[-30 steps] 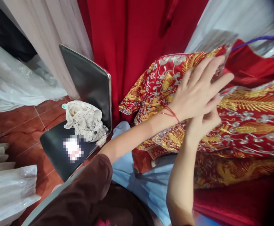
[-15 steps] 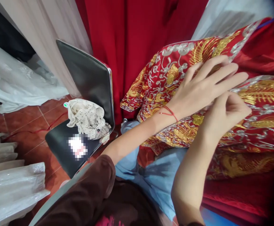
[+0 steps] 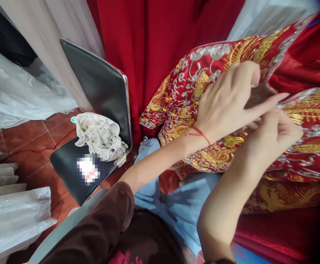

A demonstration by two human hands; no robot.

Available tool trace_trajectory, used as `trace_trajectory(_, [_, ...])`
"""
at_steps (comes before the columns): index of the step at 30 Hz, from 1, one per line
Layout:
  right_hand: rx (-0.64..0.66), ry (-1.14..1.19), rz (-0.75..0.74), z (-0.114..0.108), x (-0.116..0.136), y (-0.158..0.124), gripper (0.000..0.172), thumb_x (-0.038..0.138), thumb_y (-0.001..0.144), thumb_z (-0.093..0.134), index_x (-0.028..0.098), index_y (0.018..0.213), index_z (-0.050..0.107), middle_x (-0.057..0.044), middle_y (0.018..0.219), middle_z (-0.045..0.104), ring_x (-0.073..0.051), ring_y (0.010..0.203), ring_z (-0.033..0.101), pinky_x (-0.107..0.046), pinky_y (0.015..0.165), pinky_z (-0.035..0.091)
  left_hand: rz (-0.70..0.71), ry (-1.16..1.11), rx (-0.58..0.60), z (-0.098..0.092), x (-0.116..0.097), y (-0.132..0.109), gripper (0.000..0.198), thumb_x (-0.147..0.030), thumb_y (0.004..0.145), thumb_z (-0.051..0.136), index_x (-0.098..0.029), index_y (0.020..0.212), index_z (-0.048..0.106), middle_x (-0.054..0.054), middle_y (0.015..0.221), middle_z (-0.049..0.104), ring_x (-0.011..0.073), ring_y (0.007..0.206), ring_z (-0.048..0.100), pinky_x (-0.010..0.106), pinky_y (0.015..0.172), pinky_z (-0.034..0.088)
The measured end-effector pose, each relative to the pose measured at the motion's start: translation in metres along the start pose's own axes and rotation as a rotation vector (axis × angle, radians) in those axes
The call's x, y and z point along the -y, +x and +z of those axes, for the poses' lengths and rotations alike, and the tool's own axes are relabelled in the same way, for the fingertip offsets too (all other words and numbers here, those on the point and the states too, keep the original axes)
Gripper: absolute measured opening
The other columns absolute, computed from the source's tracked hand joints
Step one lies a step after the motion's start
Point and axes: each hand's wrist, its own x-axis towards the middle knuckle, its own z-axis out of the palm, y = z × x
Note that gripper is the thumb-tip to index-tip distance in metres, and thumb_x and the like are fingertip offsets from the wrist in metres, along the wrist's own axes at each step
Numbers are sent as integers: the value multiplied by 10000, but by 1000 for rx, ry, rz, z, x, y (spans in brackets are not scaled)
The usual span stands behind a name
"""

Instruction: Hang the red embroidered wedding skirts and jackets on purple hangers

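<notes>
A red garment (image 3: 190, 99) with gold and silver embroidery spreads out before me, its sleeve end pointing left. My left hand (image 3: 225, 99), a red string bracelet on its wrist, hovers over the garment's middle. Its index finger stretches out to the right while the other fingers bend, and nothing shows in it. Just below, close to the left fingertips, is my right hand (image 3: 275, 134). Its thumb and fingers are pinched together; anything between them is hidden or too small to make out. The garment's opening (image 3: 261, 91) with a silvery edge lies behind the left fingers.
On the left stands a black chair (image 3: 99, 80) with a cream patterned cloth (image 3: 98, 135) and a blurred-out item (image 3: 88, 168) on its seat. White gowns (image 3: 19, 80) hang along the left. A red cloth (image 3: 165, 33) hangs behind. The floor (image 3: 58, 132) is red tile.
My left hand's spread fingers have bent, leaving the index finger stretched out. My right hand has shifted slightly right and down, still pinched.
</notes>
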Motion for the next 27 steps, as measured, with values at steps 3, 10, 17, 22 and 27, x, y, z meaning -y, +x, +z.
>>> trace_trajectory(3, [26, -12, -6, 1, 2, -2, 409, 134, 930, 434, 213, 531, 389, 66, 516, 308, -34, 426, 336, -212, 481, 273, -34, -43, 27, 2, -1, 2, 494, -523, 968, 220, -194, 930, 586, -52, 886, 596, 46, 959, 623, 196, 825, 421])
trace_trajectory(10, [-36, -17, -21, 0, -6, 2, 451, 244, 882, 570, 202, 516, 311, 60, 551, 236, -54, 540, 197, -262, 546, 173, -41, -142, 200, 5, -2, 10, 295, -459, 952, 460, -213, 946, 623, -81, 980, 668, 46, 964, 619, 205, 722, 405])
trace_trajectory(17, [-104, 22, -16, 11, -9, 2, 385, 330, 797, 569, 202, 515, 340, 54, 575, 258, -71, 566, 220, -250, 589, 234, -31, -401, 248, 17, 6, 13, 235, -415, 962, 520, -214, 970, 641, 46, 1013, 694, 232, 953, 643, 376, 735, 486])
trace_trajectory(22, [-131, 26, 2, 21, -6, -4, 399, 378, 784, 612, 190, 548, 349, 47, 606, 275, -67, 602, 220, -252, 608, 239, 22, -396, 183, 21, 7, 8, 212, -331, 976, 484, -239, 943, 672, 56, 1004, 664, 270, 1006, 619, 404, 753, 505])
trace_trajectory(27, [-171, 63, 22, 24, -8, -4, 336, 363, 730, 614, 190, 560, 382, 34, 618, 282, -78, 636, 248, -264, 618, 241, 37, -370, 192, 16, 9, 5, 211, -297, 990, 468, -202, 1007, 656, 63, 1022, 668, 217, 1018, 627, 363, 734, 504])
